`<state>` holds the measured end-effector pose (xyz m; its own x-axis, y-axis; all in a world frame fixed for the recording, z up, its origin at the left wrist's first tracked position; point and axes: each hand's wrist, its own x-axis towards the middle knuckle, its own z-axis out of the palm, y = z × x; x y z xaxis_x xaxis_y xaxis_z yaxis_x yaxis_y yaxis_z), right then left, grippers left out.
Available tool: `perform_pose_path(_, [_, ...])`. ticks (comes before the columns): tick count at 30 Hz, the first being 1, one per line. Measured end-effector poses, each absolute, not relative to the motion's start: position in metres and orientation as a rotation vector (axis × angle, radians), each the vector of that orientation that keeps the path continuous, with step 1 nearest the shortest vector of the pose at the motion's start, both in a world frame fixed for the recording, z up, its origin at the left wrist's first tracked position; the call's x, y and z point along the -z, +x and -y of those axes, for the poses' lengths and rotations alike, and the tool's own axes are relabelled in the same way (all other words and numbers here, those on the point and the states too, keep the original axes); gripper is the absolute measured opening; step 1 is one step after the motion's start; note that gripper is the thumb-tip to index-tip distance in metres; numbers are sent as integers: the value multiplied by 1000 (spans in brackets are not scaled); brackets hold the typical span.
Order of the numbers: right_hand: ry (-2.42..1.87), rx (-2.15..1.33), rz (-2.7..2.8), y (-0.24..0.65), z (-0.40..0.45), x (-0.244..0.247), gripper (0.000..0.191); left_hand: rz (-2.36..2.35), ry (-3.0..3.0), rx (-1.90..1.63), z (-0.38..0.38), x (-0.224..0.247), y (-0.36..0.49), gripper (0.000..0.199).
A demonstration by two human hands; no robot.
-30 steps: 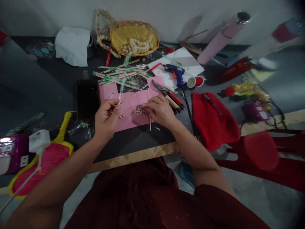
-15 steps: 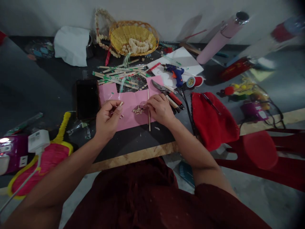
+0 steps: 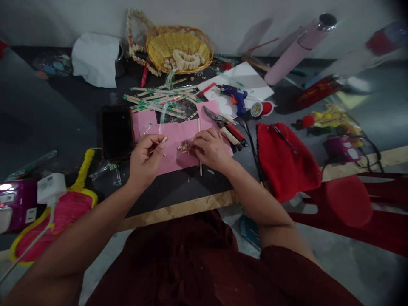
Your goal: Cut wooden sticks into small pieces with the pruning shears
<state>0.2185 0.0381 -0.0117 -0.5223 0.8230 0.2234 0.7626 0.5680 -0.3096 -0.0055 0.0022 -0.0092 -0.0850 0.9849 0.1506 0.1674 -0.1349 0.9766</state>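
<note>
The left hand (image 3: 145, 160) pinches a small pale wooden piece (image 3: 164, 140) between thumb and finger, above the pink paper (image 3: 172, 163). The right hand (image 3: 213, 148), fingers bent, is beside the pile of tiny cut wooden bits (image 3: 183, 148); I can't tell if it pinches any.

The sheet of paper (image 3: 172, 131) under the hands is plain pink. Beyond the hands, the basket (image 3: 159, 44) is golden yellow, and the sticks (image 3: 153, 100) are pale wood marked green and red. Right of the hands, the glue gun (image 3: 237, 98) is blue with an orange trigger, the cloth (image 3: 287, 170) plain red, the flask (image 3: 288, 61) pale pink. Left of the hands, the phone (image 3: 117, 132) is black. The tabletop (image 3: 178, 191) is dark grey with a speckled tan edge.
</note>
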Motion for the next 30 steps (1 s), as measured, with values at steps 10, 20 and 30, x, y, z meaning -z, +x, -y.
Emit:
perform_pose_path(10, [-808,-376,2165,193,-21,-1,12,-1327,1655,-1000,0,-1,1,17])
perform_pose_path(20, [-787,-382,2162,192,-21,5,5,-1271,1705,-871,1,-6,3,21])
perform_pose_path(30, [-779,-430,2112,192,-20,1,5,-1249,1800,-847,1,-8,3,19])
